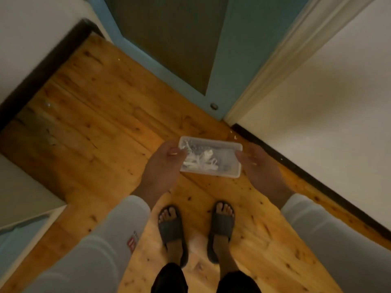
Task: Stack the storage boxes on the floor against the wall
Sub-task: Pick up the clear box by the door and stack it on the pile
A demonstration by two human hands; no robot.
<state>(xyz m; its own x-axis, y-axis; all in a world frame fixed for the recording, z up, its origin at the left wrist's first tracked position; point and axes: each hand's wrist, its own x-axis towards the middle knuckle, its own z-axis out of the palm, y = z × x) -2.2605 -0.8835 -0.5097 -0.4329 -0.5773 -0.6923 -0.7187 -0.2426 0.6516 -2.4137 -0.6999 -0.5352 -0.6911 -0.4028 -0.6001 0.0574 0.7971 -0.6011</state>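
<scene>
Head view: storage box (211,157) gripped between left hand (164,166), right hand (257,166).

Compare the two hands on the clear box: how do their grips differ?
The left hand grips the clear box at its left end, the right hand at its right end. The left thumb reaches over the lid; the right thumb barely passes the rim. Both hold it above the floor.
</scene>
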